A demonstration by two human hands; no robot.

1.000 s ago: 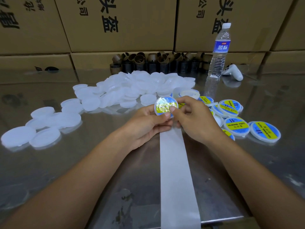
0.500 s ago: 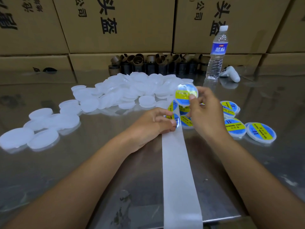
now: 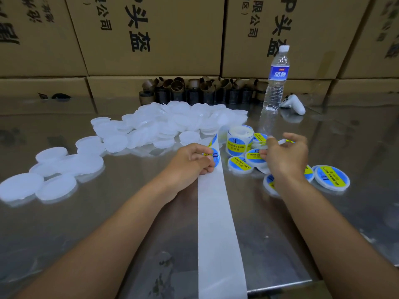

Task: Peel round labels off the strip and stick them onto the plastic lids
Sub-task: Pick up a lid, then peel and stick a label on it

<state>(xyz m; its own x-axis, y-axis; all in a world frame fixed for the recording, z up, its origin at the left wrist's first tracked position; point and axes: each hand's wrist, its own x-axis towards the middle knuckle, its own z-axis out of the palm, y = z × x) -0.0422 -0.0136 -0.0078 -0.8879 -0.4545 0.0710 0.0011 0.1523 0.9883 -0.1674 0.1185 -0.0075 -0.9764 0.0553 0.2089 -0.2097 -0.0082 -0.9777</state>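
Ahead of you, a water bottle (image 3: 277, 83) stands by a white controller (image 3: 294, 103); brown tube cores (image 3: 194, 89) line the cardboard boxes (image 3: 151, 39).

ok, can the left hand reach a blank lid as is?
Probably yes: blank lids lie just beyond the left hand, nothing between. But its fingers pinch the label strip, so it must let go first.

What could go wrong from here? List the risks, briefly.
1. The left hand pinches a label at the strip's curling end; it could fold or stick to the fingers.
2. The spent strip runs over the near edge of the table between the forearms; an arm could drag it and tug the roll.
3. The right hand holds a finished lid over the loose labelled pile; dropping it may scatter them.
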